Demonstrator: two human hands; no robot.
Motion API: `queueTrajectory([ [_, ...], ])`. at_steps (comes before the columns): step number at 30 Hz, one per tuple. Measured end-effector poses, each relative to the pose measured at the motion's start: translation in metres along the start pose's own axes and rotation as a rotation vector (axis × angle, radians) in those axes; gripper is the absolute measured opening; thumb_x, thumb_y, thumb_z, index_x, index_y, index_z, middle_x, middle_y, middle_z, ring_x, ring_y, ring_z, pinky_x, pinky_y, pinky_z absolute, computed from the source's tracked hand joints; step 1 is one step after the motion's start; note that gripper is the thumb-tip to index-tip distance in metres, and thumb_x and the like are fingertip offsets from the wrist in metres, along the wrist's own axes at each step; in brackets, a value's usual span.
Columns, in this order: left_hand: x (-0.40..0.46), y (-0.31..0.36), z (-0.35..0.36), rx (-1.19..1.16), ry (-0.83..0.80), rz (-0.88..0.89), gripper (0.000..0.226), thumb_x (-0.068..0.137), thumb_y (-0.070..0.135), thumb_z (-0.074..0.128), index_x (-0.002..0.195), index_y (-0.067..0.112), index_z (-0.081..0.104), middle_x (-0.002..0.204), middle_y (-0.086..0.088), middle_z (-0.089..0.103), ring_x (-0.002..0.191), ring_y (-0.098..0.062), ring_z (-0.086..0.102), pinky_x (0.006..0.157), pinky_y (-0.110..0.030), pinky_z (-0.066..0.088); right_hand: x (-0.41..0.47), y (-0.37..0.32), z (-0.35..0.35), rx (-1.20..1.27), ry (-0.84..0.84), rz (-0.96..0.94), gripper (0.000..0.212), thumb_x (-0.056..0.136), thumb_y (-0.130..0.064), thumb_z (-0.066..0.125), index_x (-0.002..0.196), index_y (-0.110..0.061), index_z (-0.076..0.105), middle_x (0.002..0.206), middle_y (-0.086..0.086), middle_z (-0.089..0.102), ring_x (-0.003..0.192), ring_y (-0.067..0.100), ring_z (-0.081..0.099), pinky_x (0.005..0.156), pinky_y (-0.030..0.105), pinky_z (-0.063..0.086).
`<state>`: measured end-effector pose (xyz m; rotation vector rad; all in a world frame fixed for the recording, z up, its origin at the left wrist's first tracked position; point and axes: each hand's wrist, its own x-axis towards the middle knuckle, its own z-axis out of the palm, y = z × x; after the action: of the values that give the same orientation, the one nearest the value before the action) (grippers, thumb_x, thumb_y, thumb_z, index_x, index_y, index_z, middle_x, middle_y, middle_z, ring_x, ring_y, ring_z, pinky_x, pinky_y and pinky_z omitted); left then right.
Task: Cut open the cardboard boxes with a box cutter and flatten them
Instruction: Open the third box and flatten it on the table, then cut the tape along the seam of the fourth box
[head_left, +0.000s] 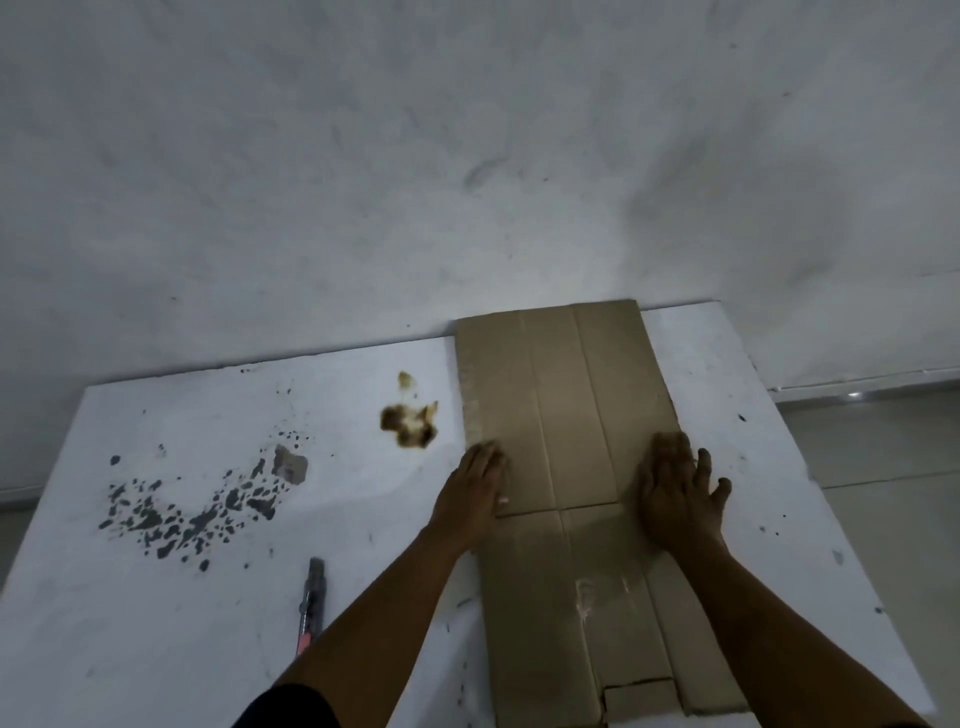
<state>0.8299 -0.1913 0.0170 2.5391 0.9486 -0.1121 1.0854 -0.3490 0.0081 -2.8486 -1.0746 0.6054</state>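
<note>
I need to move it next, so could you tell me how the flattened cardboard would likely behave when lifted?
The flattened cardboard looks thin, so probably light. Its visible creases suggest it may fold or sag there. It lies flat on the white table, so it would likely slide rather than roll.

Matt brown corrugated cardboard (566, 415), smooth white stained table (208, 649), rough grey wall (415, 156)

I see a plain brown flattened cardboard box (566, 467) with pale tape strips along it. The counter (208, 623) under it is white, spattered with dark grey-black flecks and one brown-yellow stain. The box cutter (311, 603) looks grey with a red end.
</note>
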Motion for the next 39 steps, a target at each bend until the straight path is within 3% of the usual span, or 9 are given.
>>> queueTrajectory([
  [4, -0.015, -0.016, -0.016, -0.101, 0.075, 0.035, 0.054, 0.099, 0.026, 0.055, 0.149, 0.009, 0.042, 0.160, -0.008, 0.030, 0.149, -0.027, 0.023, 0.120, -0.035, 0.025, -0.009, -0.029, -0.012, -0.085, 0.132, 0.015, 0.057, 0.098, -0.027, 0.043, 0.153, -0.020, 0.029, 0.158, 0.012, 0.022, 0.140, 0.036, 0.024, 0.108, 0.054, 0.026],
  [8, -0.056, -0.047, -0.032, -0.210, 0.190, -0.081, 0.049, 0.100, 0.033, 0.053, 0.146, 0.017, 0.046, 0.157, -0.002, 0.035, 0.145, -0.020, 0.029, 0.114, -0.031, 0.029, -0.028, -0.073, -0.003, -0.012, 0.284, -0.122, 0.041, 0.085, -0.018, 0.066, 0.125, -0.011, 0.059, 0.144, 0.017, 0.043, 0.123, 0.041, 0.042, 0.093, 0.057, 0.039],
  [13, -0.137, -0.114, -0.038, -0.287, 0.303, -0.231, 0.044, 0.099, 0.037, 0.055, 0.140, 0.021, 0.052, 0.153, 0.000, 0.040, 0.141, -0.017, 0.037, 0.111, -0.030, 0.034, -0.079, -0.168, 0.019, 0.064, 0.362, -0.350, 0.039, 0.074, -0.015, 0.076, 0.111, -0.012, 0.065, 0.133, 0.014, 0.052, 0.110, 0.040, 0.054, 0.079, 0.051, 0.046],
  [18, -0.228, -0.188, -0.047, -0.333, 0.388, -0.322, 0.042, 0.101, 0.038, 0.052, 0.139, 0.021, 0.053, 0.151, 0.001, 0.042, 0.141, -0.017, 0.038, 0.112, -0.029, 0.034, -0.151, -0.276, 0.060, 0.134, 0.339, -0.575, 0.033, 0.082, -0.018, 0.073, 0.114, -0.015, 0.064, 0.129, 0.008, 0.058, 0.111, 0.035, 0.058, 0.081, 0.048, 0.049],
  [29, -0.409, -0.331, -0.078, -0.416, 0.516, -0.422, 0.037, 0.100, 0.036, 0.054, 0.132, 0.018, 0.057, 0.135, 0.000, 0.056, 0.124, -0.017, 0.053, 0.101, -0.025, 0.040, -0.316, -0.463, 0.140, 0.283, 0.150, -0.736, 0.027, 0.096, -0.025, 0.061, 0.122, -0.016, 0.062, 0.122, 0.006, 0.063, 0.114, 0.031, 0.060, 0.088, 0.043, 0.048],
  [37, -0.469, -0.412, -0.087, -0.472, 0.577, -0.606, 0.036, 0.098, 0.036, 0.055, 0.130, 0.018, 0.059, 0.132, 0.001, 0.057, 0.122, -0.016, 0.053, 0.097, -0.021, 0.035, -0.359, -0.553, 0.192, 0.355, 0.001, -0.857, 0.027, 0.099, -0.028, 0.056, 0.124, -0.016, 0.061, 0.124, 0.002, 0.062, 0.116, 0.023, 0.058, 0.094, 0.038, 0.049],
  [39, -0.483, -0.435, -0.086, -0.514, 0.593, -0.681, 0.035, 0.099, 0.035, 0.056, 0.131, 0.020, 0.058, 0.133, 0.000, 0.055, 0.121, -0.017, 0.052, 0.099, -0.025, 0.039, -0.366, -0.579, 0.204, 0.373, -0.052, -0.881, 0.027, 0.100, -0.027, 0.056, 0.124, -0.016, 0.061, 0.124, 0.001, 0.061, 0.115, 0.023, 0.057, 0.095, 0.038, 0.048],
])
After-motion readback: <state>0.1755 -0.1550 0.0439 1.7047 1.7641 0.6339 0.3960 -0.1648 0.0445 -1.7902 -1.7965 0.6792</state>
